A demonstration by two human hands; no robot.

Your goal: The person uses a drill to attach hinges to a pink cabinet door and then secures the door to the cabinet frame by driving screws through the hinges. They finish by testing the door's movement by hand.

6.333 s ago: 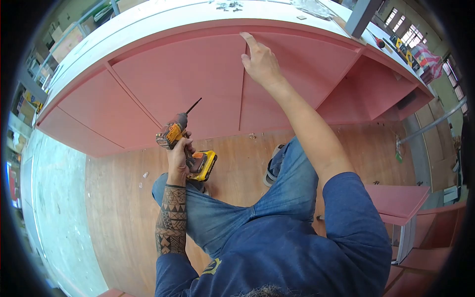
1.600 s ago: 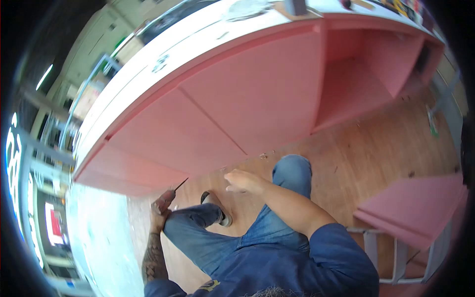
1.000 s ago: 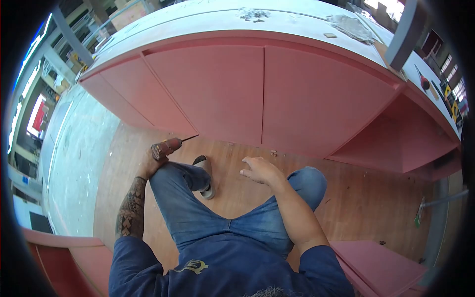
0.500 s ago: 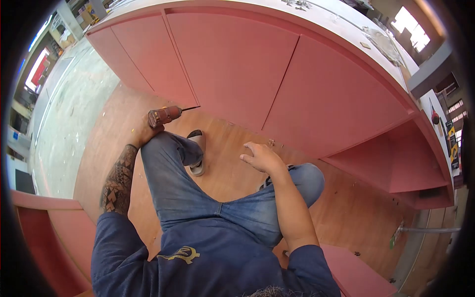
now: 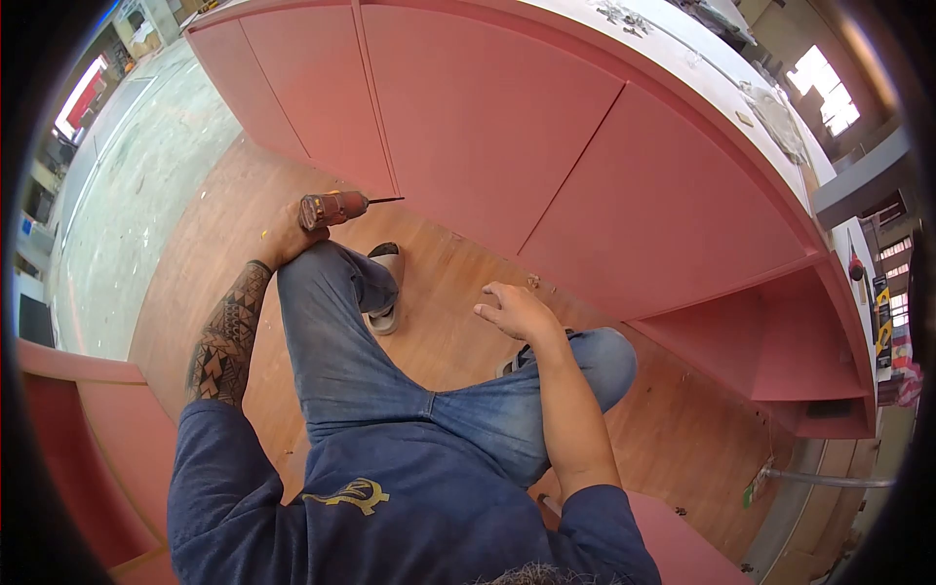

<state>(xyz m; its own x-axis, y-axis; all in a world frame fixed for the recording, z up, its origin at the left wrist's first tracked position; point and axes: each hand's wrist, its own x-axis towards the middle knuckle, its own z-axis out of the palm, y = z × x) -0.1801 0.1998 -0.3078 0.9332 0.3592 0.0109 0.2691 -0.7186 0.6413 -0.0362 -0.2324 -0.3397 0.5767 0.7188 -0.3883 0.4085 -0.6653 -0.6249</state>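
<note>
My left hand point(image 5: 283, 237) is wrapped round a red cordless drill point(image 5: 333, 209), above my bent left knee. Its long, dark bit points right, with the tip by the lower edge of a pink cabinet point(image 5: 478, 117), near a seam between panels; whether it touches cannot be told. My right hand point(image 5: 522, 312) is held out above my right knee with nothing in it. The thumb and fingers are apart and slightly bent, a short way from the cabinet's front.
The cabinet's white top point(image 5: 682, 58) bears small metal pieces, a plastic bag and, at the right, a red-handled screwdriver point(image 5: 855, 268). An open compartment point(image 5: 751, 327) is at the cabinet's right. Another pink unit point(image 5: 107, 429) stands at the left. Debris lies on the wooden board point(image 5: 439, 351) below me.
My left hand and the drill have shifted slightly up in view, and the bit lies more level. The view has turned a little; my right hand keeps its pose.
</note>
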